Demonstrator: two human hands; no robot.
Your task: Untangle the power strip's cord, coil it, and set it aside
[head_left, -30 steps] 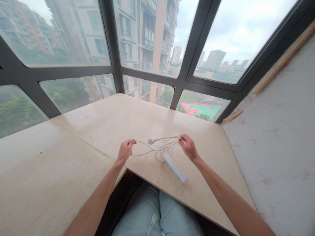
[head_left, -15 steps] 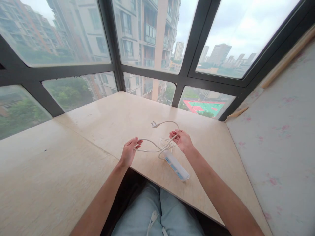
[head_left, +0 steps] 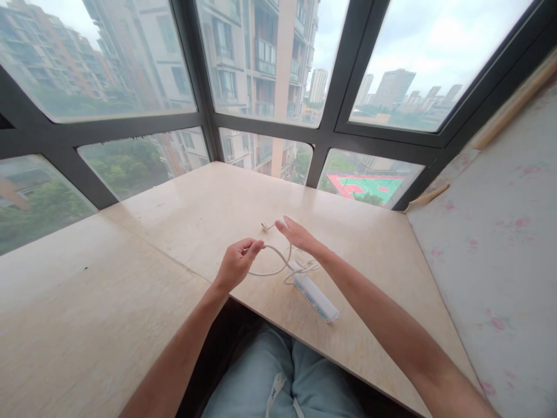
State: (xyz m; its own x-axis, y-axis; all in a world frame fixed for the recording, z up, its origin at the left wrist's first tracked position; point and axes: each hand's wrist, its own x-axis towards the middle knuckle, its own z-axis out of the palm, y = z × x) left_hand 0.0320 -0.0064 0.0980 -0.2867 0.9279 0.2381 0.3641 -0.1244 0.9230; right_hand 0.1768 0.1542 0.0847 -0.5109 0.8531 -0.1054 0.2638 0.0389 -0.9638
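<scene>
A white power strip [head_left: 315, 296] lies on the pale wooden table [head_left: 183, 215], near the front edge. Its white cable [head_left: 278, 262] loops across the board between my hands. My left hand [head_left: 237, 264] is closed in a pinch on a loop of the cable, a little above the table. My right hand [head_left: 298, 235] is stretched out flat with fingers apart, just behind the cable, reaching toward the plug [head_left: 264, 227] that rests on the table. The right hand holds nothing that I can see.
Dark-framed windows [head_left: 322, 136] close off the table's far side. A wall with flowered paper [head_left: 500, 244] runs along the right. A seam [head_left: 174, 264] divides the table into two boards. My legs in light trousers [head_left: 282, 377] show below the front edge.
The right hand let go of the cable and moved left toward the plug, fingers now stretched. The plug dropped onto the table. The left hand kept its pinch and shifted slightly right.
</scene>
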